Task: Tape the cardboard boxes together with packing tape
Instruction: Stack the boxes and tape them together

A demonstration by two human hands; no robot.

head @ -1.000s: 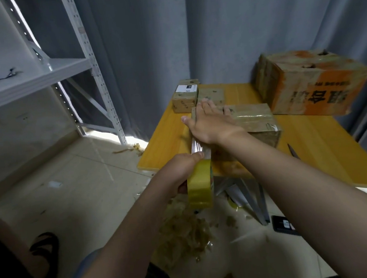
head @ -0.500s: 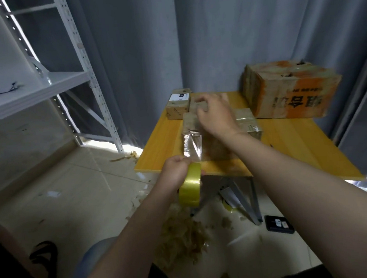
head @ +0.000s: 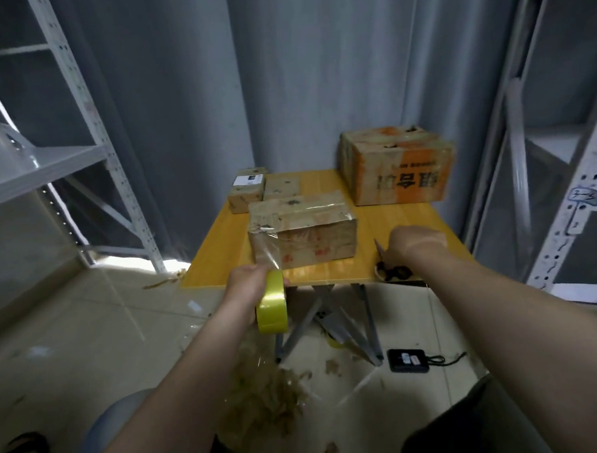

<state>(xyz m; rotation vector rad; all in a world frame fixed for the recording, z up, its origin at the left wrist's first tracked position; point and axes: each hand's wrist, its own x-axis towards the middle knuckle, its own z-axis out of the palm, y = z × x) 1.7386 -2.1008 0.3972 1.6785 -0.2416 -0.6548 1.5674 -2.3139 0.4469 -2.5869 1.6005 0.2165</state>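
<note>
Head view: left hand (head: 248,285) holds a yellow tape roll (head: 272,310) at the desk's (head: 213,262) near edge, with its tape on the taped box (head: 303,231).
The taped box lies in the middle of the desk, long axis running left to right, one long side facing the person. The left hand's fingers are curled round the roll, which stands on edge. A clear strip (head: 267,252) runs up and away from the roll to the box's near left corner. The right hand (head: 416,245) is over the scissors (head: 392,270), whose blade points away. Its fingers are hidden, so I cannot tell whether it grips them. Two small boxes (head: 247,194) and a large orange box (head: 396,167) sit at the back of the desk.
</note>
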